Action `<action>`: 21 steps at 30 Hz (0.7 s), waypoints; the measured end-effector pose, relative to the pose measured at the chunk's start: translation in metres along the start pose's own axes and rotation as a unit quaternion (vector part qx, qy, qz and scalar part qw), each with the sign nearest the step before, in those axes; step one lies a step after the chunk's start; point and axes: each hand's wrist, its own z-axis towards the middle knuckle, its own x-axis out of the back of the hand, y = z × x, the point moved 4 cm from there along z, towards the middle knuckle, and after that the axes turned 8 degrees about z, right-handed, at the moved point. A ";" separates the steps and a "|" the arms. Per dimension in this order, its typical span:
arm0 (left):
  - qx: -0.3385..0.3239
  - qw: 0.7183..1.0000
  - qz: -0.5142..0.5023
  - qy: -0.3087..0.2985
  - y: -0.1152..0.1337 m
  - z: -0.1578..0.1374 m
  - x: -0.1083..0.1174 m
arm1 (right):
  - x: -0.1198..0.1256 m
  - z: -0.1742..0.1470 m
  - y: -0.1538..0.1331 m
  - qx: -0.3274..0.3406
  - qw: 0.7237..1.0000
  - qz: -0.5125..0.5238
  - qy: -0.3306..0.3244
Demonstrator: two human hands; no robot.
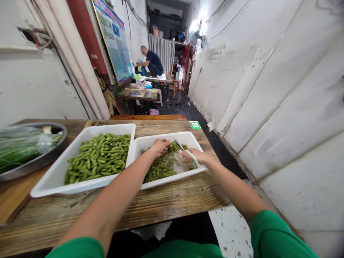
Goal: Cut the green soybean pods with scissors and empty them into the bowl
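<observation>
Two bare hands are working over the shallow white plastic tray (172, 180) on the brown wooden tabletop (177, 204). The left hand (162, 147) is holding its fingers together, seemingly on a small green pod, mostly hidden; the right hand (196, 156) is clamping its fingers around the pale-green-handled metal scissors (190, 154). For clean cutting, I think the blades should be meeting only the pod's tip, the left fingers staying clear. Loose green pods (159, 171) and small bits are lying in this tray, looking curved and slightly dull.
</observation>
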 end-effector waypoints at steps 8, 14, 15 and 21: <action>0.007 0.997 -0.079 -0.021 -0.002 0.003 -0.003 | 0.001 0.000 0.000 0.032 0.999 -0.023 0.005; 0.011 0.993 -0.118 -0.004 -0.003 0.005 0.002 | 0.003 0.006 0.003 0.041 0.999 0.015 0.013; 0.009 0.992 -0.123 -0.011 -0.002 0.005 0.001 | 0.003 0.007 0.004 0.041 0.999 0.018 0.012; 0.001 0.989 -0.145 -0.031 0.002 -0.001 -0.001 | 0.003 0.006 0.001 0.063 0.998 0.023 0.013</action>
